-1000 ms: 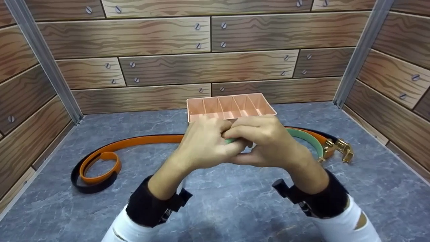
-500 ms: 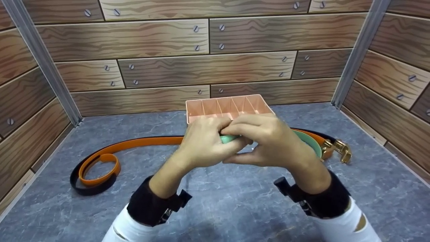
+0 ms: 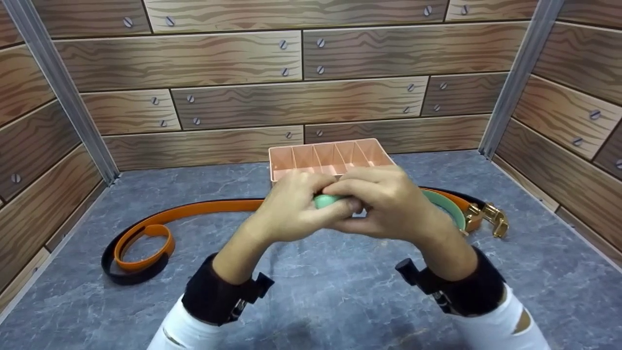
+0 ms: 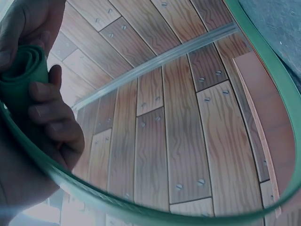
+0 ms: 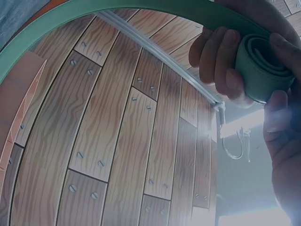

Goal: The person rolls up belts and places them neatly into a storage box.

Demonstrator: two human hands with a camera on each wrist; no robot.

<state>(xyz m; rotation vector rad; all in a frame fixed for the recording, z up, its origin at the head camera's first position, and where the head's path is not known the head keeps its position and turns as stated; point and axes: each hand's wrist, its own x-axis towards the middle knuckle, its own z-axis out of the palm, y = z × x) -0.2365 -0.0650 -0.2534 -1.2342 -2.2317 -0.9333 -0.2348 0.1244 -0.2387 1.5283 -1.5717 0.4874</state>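
A green belt is partly wound into a tight roll (image 3: 325,201), held between both hands above the middle of the table. My left hand (image 3: 296,206) grips the roll from the left, its thumb along the near side. From the right, my right hand (image 3: 386,201) pinches it with curled fingers. Spiral layers of the rolled belt (image 5: 263,70) show end-on in the right wrist view. The belt's loose length (image 3: 451,206) curves from behind the right hand to the gold buckles at the right. In the left wrist view the green strap (image 4: 141,207) loops across the picture.
Behind the hands lies an orange belt (image 3: 194,209) with a black side, its left end coiled. Gold buckles (image 3: 496,221) lie at right. A pink divided tray (image 3: 330,155) stands at the back. Wood-patterned walls (image 3: 233,63) enclose the grey tabletop (image 3: 320,291).
More of the green roll shows between my hands than a second ago. My fingers have shifted around it: the right thumb dropped away half a second ago and is now back up close.
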